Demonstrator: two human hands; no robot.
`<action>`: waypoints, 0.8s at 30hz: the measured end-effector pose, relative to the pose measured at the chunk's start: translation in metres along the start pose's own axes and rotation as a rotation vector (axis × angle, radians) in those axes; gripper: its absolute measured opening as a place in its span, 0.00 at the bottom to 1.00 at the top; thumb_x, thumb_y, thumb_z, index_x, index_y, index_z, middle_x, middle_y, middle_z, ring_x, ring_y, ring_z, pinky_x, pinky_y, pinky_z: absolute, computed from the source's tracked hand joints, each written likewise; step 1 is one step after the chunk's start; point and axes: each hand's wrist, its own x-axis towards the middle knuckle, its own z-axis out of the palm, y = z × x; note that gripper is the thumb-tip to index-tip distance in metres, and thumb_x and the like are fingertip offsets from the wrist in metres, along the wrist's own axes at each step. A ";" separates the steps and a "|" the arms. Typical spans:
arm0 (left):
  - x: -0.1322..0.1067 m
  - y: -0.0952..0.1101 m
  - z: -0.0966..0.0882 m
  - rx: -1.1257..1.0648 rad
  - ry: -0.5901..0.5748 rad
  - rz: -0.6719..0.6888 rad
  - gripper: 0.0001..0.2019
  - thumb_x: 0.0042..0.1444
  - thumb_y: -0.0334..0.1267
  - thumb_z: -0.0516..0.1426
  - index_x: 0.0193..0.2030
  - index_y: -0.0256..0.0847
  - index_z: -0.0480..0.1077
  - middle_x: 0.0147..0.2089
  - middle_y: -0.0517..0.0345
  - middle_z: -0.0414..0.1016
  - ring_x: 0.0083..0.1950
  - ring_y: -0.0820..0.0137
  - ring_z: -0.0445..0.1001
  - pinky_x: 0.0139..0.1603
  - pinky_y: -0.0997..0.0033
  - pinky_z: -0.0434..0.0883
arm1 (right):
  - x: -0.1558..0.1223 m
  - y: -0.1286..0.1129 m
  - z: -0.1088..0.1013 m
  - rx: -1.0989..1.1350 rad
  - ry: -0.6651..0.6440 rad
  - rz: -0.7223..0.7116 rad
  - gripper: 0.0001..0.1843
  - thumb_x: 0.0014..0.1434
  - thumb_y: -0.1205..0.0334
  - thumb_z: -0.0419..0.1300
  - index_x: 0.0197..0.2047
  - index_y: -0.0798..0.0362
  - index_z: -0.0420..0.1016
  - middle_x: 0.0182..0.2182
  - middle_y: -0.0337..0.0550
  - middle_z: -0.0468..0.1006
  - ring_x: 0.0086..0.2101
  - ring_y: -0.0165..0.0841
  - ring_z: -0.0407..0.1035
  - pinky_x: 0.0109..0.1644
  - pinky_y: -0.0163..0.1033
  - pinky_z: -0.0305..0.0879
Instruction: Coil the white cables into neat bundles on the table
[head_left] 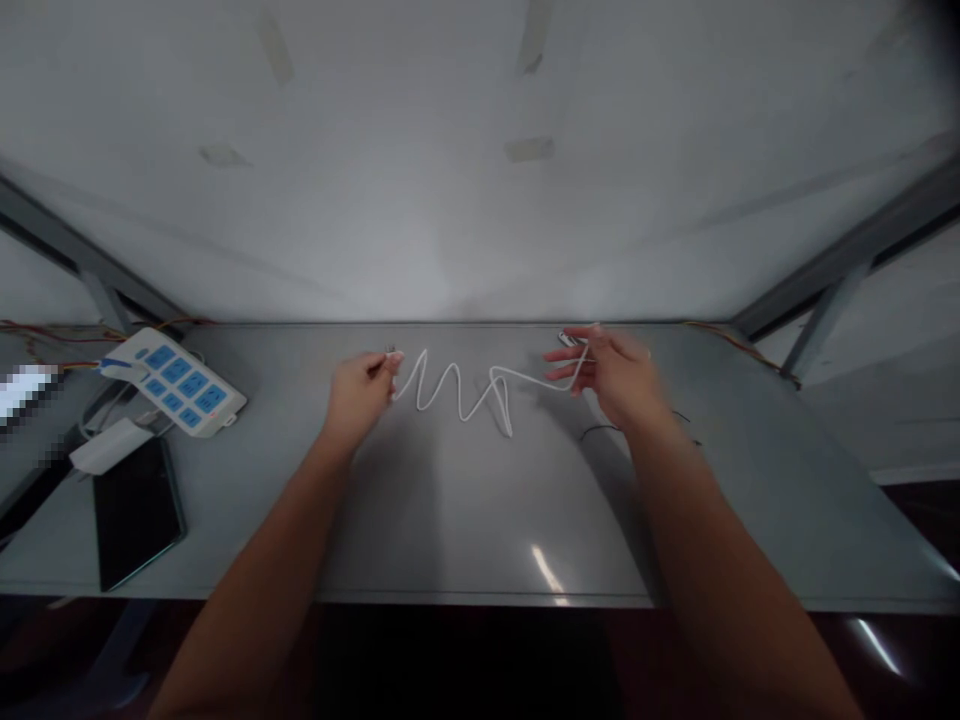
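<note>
My left hand [361,392] and my right hand [611,375] are raised a little above the grey metal table [465,500], with a thin white cable [465,392] running in zigzag bends between them. My left fingers pinch one end of the cable, and a small connector [390,350] shows at the fingertips. My right fingers hold the other end, close to a metal-tipped connector [570,340] that stands out beyond them. The lowest loop of the cable reaches toward the tabletop, but I cannot tell whether it touches.
At the table's left stand a white power strip [172,382] with blue sockets, a white charger [101,446] and a black tablet [137,512]. A thin black wire [600,432] lies beneath my right hand. Orange wires [731,340] run along the back corner.
</note>
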 end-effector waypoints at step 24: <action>-0.039 0.020 0.037 -0.270 -0.025 0.446 0.08 0.58 0.41 0.67 0.34 0.41 0.75 0.32 0.60 0.76 0.31 0.74 0.75 0.32 0.74 0.72 | -0.036 0.031 0.057 -0.210 -0.249 -0.256 0.12 0.57 0.51 0.68 0.40 0.49 0.80 0.31 0.40 0.81 0.28 0.32 0.74 0.33 0.39 0.72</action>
